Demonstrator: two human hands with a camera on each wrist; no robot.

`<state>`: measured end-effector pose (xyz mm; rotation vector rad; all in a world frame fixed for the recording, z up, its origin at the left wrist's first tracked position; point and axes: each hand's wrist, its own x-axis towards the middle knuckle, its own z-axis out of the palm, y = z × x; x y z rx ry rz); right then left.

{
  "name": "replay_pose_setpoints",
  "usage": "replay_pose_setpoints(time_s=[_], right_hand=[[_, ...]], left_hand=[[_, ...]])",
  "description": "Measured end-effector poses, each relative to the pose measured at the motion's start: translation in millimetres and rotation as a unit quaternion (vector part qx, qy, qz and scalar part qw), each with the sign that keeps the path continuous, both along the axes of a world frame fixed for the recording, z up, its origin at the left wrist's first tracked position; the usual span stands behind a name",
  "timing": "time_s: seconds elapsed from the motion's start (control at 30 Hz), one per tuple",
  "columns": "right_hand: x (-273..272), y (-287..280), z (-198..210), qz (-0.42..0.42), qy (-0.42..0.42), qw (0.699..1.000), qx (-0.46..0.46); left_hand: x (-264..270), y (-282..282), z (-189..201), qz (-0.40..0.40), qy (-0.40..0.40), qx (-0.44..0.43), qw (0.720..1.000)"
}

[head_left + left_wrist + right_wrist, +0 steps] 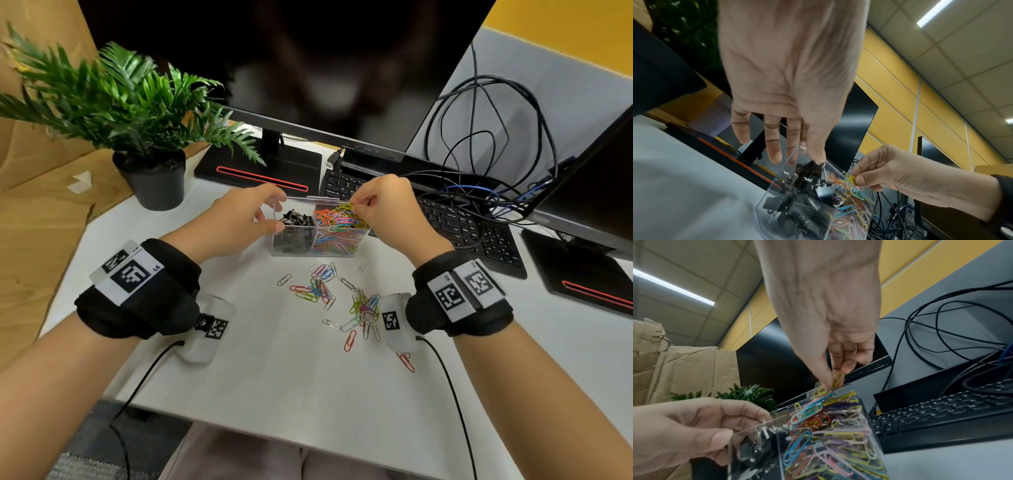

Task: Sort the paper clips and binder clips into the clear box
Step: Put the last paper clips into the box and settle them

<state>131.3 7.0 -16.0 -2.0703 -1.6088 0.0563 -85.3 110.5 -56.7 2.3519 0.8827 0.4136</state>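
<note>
The clear box (276, 240) stands on the white desk, split into two compartments. Black binder clips (295, 218) fill the left one and coloured paper clips (339, 221) are heaped in the right one. My left hand (274, 212) grips the box's left wall (748, 430) between thumb and fingers. My right hand (354, 205) hovers over the right compartment and pinches a yellow paper clip (838, 378) just above the heap. Several loose paper clips (342, 298) lie scattered on the desk in front of the box, between my wrists.
A potted plant (150, 171) stands at the back left, and a monitor stand (260, 171) sits behind the box. A black keyboard (462, 222) and tangled cables (486, 137) lie to the right, near a second monitor base (582, 274). Cardboard (34, 205) borders the desk's left edge.
</note>
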Motion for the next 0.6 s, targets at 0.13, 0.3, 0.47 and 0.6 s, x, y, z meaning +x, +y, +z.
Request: replay_pose_setpoints(time_s=[0.13,0.3,0.47,0.6], right_hand=[[2,0,1,-0.006,0.012,1.000,0.008],[5,-12,10,-0.027,0.047,0.995,0.080],[-3,-35,13,0.001,0.065,0.998,0.006],[-25,-40,13,0.046,0.016,0.998,-0.027]], left_hand=[[0,1,0,0.001,0.001,-0.002,1.000],[0,2,-1,0.000,-0.003,-0.003,1.000],[-1,2,-2,-0.003,-0.013,-0.006,1.000],[0,1,-1,-0.002,-0.010,-0.005,1.000]])
